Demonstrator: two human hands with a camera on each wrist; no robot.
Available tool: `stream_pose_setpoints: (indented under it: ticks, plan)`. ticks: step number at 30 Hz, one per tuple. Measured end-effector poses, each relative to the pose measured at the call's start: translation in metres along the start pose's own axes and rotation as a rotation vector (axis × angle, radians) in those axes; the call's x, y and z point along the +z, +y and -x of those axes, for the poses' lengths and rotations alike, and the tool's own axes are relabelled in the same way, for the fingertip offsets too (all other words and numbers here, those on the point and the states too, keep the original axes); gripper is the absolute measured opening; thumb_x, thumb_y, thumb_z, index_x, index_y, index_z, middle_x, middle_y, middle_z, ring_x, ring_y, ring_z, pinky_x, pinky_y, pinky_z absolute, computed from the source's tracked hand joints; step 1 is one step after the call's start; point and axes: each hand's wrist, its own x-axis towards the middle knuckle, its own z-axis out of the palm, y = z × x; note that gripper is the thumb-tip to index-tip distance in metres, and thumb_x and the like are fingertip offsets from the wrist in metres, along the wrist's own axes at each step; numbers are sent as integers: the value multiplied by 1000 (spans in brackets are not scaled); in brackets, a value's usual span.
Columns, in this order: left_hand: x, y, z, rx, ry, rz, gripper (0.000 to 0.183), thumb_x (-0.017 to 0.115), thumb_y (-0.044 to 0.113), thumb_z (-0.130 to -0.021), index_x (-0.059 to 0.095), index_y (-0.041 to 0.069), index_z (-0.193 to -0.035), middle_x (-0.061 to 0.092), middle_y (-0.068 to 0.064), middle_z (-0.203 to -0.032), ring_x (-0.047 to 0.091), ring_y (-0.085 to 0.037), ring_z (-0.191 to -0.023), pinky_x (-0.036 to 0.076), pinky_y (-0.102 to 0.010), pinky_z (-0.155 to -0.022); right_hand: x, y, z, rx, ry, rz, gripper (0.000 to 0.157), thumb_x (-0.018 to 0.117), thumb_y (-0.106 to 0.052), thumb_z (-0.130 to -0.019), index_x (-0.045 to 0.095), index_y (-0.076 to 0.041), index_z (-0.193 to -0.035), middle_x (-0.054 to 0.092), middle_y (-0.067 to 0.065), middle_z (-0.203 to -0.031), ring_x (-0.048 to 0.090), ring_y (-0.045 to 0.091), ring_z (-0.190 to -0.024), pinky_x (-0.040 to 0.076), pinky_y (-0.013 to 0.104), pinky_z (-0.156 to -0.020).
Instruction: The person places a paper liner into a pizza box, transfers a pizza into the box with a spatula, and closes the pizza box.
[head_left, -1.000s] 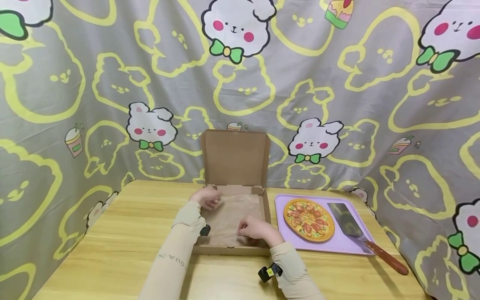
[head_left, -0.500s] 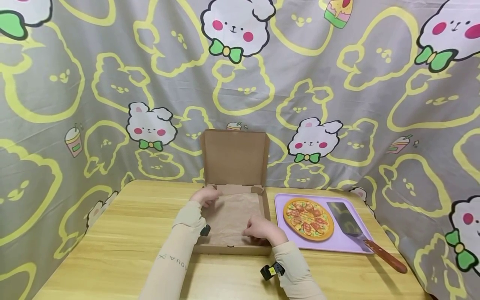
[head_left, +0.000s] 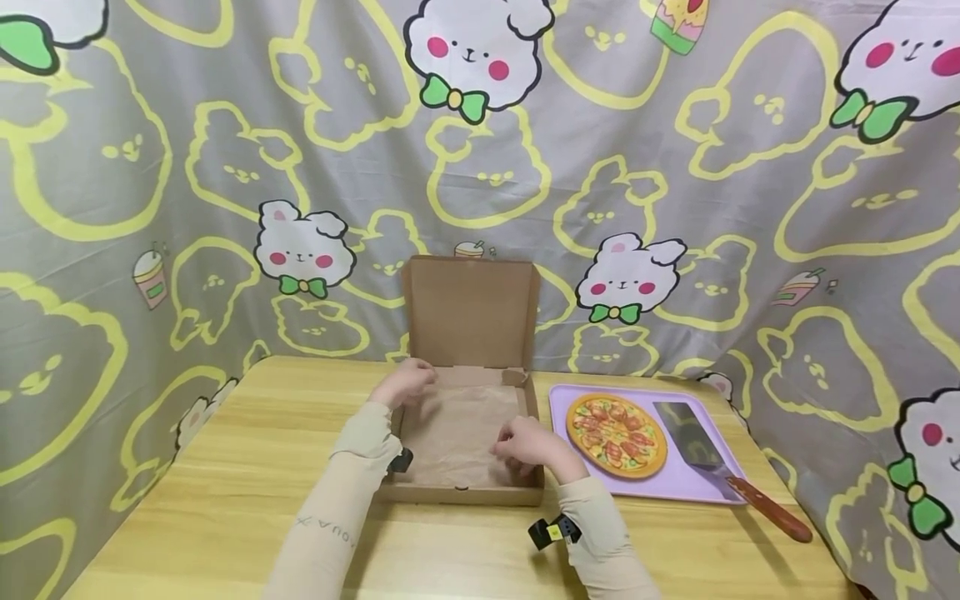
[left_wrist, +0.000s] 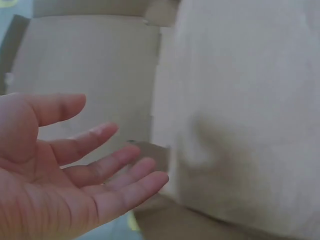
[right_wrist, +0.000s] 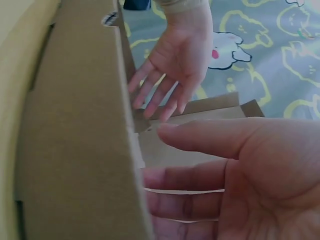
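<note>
A brown cardboard pizza box stands on the table with its lid raised at the back. A sheet of brown paper lines its bottom. Over the box's left side is my left hand; in the left wrist view its fingers are spread and relaxed, holding nothing. My right hand hovers at the front right part of the box. Its fingers show loosely bent and without anything between them in the right wrist view, where the box's front wall hides the fingertips.
To the right of the box lies a lilac tray. It bears a pizza and a pizza server, whose wooden handle sticks out past the tray's front right corner. A patterned curtain surrounds the wooden table.
My left hand has lifted off the paper and drawn back to the left. My right hand has shifted slightly right, its fingers loosening. Box, tray and pizza stay in place.
</note>
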Motion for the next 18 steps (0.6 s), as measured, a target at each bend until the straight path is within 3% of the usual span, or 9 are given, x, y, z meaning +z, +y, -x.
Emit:
stream_pose_setpoints:
  ticks: [3,6,8,11,14,18]
  plan:
    - [-8,7,8,17,-3,41,40,49,19,-96,55,-2,-130,65,-18,-104,63,-30,-92,54,-49,-85,-6,-2,-1,-12,47,20,16,67,-19,-90,68,-3,-90,69,10,-85,65,26,-56,54,31,-47]
    - [-13,14,15,47,-32,46,42,48,23,-99,53,-2,-133,58,-24,-132,51,-42,-126,47,-60,-99,-13,0,-4,-14,84,46,16,67,-19,-90,68,-4,-94,69,10,-91,65,25,-59,53,30,-49]
    - [-15,17,20,55,-42,36,42,48,24,-100,53,-1,-133,57,-23,-133,55,-40,-122,50,-58,-94,-17,2,-8,-10,94,42,19,66,-20,-90,67,-2,-98,68,11,-92,63,22,-61,54,30,-50]
    - [-19,19,29,62,-55,6,42,48,24,-101,52,-1,-133,59,-22,-128,61,-28,-101,56,-46,-81,-24,2,-15,-16,107,51,24,65,-20,-91,67,-1,-104,68,12,-94,62,19,-62,53,29,-53]
    - [-23,21,36,68,-58,-28,41,49,25,-101,52,0,-132,60,-19,-122,58,-18,-90,53,-34,-66,-31,-1,-24,-47,137,93,27,65,-22,-91,67,0,-107,69,14,-97,63,20,-67,52,30,-59]
    - [-26,20,44,96,-66,-82,39,50,25,-100,55,0,-130,59,-19,-129,63,-26,-101,52,-30,-61,-38,-3,-38,-100,178,165,27,65,-24,-91,68,-2,-107,70,14,-100,66,25,-83,54,35,-71]
